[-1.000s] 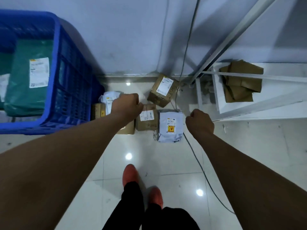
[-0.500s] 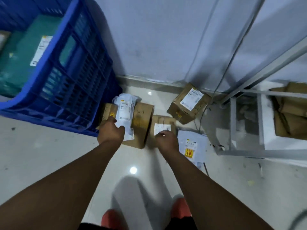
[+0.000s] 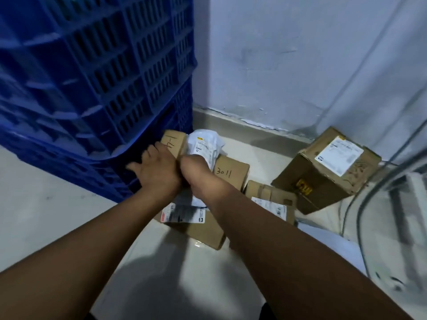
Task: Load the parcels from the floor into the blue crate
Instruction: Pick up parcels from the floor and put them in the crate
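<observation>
Right hand (image 3: 196, 168) crossed over from middle box to white poly mailer (image 3: 203, 144), centre frame beside blue crate (image 3: 92, 77); fingers curled round it. Left hand (image 3: 157, 174) fingers spread, at small box (image 3: 173, 143). Mailer likely light, soft, slippery: bunch its middle.

The blue crate (image 3: 92, 77), of slatted plastic, is stood on the floor. Just beside its right corner a small brown box (image 3: 173, 143) is set. Next to it, a crumpled white mailer (image 3: 204, 146) is held in the grip of the right hand (image 3: 196, 168) over the box marked "3011" (image 3: 232, 175). Further right of the crate, a small labelled box (image 3: 270, 200) is laid flat and a large labelled box (image 3: 328, 167) is tilted.
</observation>
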A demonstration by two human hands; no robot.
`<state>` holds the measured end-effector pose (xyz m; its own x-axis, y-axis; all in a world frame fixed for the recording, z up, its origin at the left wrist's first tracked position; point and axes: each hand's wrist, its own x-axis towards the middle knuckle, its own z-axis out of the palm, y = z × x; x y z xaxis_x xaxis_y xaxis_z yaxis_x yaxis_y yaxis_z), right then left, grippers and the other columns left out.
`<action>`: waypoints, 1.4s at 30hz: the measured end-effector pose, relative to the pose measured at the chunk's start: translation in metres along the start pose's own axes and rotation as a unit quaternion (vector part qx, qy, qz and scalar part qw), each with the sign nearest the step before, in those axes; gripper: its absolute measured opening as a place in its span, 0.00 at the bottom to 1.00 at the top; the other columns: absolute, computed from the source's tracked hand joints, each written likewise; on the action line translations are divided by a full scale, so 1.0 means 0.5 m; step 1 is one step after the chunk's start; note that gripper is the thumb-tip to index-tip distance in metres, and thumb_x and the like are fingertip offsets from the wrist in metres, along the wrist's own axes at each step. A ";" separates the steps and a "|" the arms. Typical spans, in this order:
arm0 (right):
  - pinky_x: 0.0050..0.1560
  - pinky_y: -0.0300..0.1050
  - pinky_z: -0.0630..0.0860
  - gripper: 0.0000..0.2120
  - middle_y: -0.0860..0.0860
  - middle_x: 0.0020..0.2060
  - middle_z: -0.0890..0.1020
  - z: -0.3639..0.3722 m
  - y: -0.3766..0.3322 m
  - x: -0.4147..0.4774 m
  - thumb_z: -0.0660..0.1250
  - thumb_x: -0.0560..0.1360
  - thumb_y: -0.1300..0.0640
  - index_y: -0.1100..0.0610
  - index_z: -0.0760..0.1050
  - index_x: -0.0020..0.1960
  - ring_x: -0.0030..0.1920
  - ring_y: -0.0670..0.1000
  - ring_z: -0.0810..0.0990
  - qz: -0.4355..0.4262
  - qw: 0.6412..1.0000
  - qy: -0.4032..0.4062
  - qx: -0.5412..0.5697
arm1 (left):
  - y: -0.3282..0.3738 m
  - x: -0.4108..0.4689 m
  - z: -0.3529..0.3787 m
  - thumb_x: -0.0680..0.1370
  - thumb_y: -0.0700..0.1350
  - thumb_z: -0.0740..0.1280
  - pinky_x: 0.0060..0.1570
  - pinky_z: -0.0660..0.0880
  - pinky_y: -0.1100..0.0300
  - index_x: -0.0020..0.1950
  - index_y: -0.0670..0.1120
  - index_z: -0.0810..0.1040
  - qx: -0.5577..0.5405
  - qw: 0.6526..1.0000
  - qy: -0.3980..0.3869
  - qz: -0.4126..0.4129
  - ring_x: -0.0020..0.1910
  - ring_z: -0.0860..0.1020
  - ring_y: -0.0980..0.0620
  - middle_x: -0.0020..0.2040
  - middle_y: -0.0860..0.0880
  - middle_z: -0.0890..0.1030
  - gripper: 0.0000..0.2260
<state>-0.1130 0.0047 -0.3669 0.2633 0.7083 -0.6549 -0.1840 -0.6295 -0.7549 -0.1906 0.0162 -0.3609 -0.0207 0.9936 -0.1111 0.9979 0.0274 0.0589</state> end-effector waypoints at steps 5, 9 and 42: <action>0.60 0.51 0.77 0.26 0.54 0.52 0.86 0.034 -0.014 -0.026 0.64 0.72 0.37 0.52 0.82 0.60 0.54 0.56 0.83 0.046 0.989 -0.037 0.133 | -0.039 -0.048 -0.025 0.74 0.56 0.68 0.63 0.67 0.42 0.69 0.41 0.64 -0.032 0.998 -0.022 0.050 0.61 0.75 0.39 0.64 0.40 0.73 0.30; 0.57 0.56 0.81 0.41 0.53 0.50 0.87 0.004 -0.005 -0.032 0.76 0.56 0.34 0.54 0.79 0.63 0.50 0.56 0.86 0.015 0.988 0.003 0.157 | -0.028 -0.067 -0.043 0.76 0.51 0.67 0.54 0.76 0.44 0.75 0.47 0.63 -0.154 0.970 -0.052 0.183 0.60 0.72 0.41 0.61 0.44 0.69 0.29; 0.58 0.66 0.77 0.24 0.61 0.54 0.84 -0.228 -0.646 -0.583 0.69 0.78 0.59 0.58 0.68 0.72 0.51 0.59 0.84 -0.139 0.922 0.076 0.353 | 0.081 -0.141 -0.877 0.71 0.50 0.79 0.51 0.81 0.63 0.78 0.47 0.61 -0.642 0.747 -0.174 0.025 0.54 0.81 0.60 0.62 0.53 0.78 0.41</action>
<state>-0.0224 -0.0347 0.0721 0.5122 0.7245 -0.4613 -0.6465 -0.0284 -0.7624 -0.1758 -0.0044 0.0841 0.2541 0.9148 -0.3141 0.1114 0.2949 0.9490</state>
